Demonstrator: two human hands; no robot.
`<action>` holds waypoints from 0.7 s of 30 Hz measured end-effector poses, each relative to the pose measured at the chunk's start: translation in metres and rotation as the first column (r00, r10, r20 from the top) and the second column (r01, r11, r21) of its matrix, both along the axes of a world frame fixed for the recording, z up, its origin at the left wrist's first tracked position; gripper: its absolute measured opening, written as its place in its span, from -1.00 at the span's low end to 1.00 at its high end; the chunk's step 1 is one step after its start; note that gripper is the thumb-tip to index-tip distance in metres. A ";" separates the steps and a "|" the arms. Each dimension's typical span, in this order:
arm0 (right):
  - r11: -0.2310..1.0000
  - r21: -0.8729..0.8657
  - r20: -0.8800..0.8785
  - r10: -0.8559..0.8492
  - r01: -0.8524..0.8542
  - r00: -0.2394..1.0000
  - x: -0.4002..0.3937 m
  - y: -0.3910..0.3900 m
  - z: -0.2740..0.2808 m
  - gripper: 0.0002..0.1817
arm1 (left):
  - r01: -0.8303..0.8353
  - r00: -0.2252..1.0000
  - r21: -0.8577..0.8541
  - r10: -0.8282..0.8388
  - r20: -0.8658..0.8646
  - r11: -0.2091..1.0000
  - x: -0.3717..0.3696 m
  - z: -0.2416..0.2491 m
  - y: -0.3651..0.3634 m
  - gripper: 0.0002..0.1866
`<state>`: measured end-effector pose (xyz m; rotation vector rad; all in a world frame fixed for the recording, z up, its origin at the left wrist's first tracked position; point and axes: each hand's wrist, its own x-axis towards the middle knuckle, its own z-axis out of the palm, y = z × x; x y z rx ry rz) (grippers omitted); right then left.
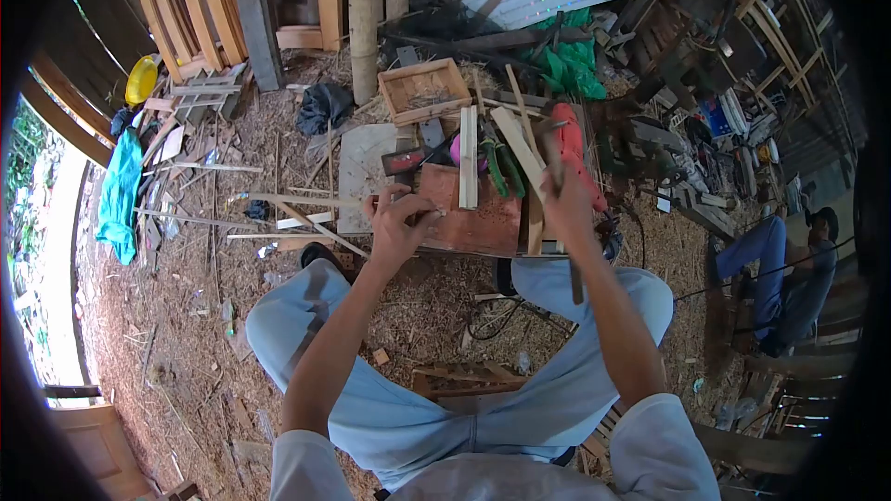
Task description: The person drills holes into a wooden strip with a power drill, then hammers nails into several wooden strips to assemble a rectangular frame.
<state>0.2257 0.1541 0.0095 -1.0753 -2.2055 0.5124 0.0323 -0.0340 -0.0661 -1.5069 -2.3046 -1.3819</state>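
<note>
left hand [404,220]: fingers narrow over board [483,227]; hold unclear
right hand [568,206]: closed around blurred handle [576,286]
red tool [567,137]: beyond right hand

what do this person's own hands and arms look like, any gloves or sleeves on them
The left hand and right hand are both bare, with no gloves. The forearms are uncovered too, and no watch shows at either wrist. Short, loose, pale grey sleeves end near the elbows, with no markings that I can see. Rings are too small to tell.
</note>
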 end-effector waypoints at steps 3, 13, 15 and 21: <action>0.991 -0.088 0.058 0.104 -0.098 0.993 -0.013 -0.030 -0.010 -0.70 | 0.005 1.000 0.029 -0.006 0.022 1.000 0.003 0.002 0.008 -0.83; 0.993 -0.096 -0.101 -0.080 0.070 0.992 0.026 0.006 0.019 -0.73 | 0.020 1.000 0.030 -0.019 -0.024 0.999 0.015 0.001 0.020 -0.85; 0.950 -0.307 -0.092 0.031 -0.058 0.995 0.020 -0.017 0.013 -0.73 | -0.011 0.999 0.019 0.012 -0.038 1.000 0.019 0.003 0.022 -0.85; 0.869 -0.392 0.043 0.347 -0.304 0.937 0.001 -0.081 0.009 -0.74 | -0.044 0.994 0.023 0.046 -0.102 0.999 0.018 0.001 0.023 -0.85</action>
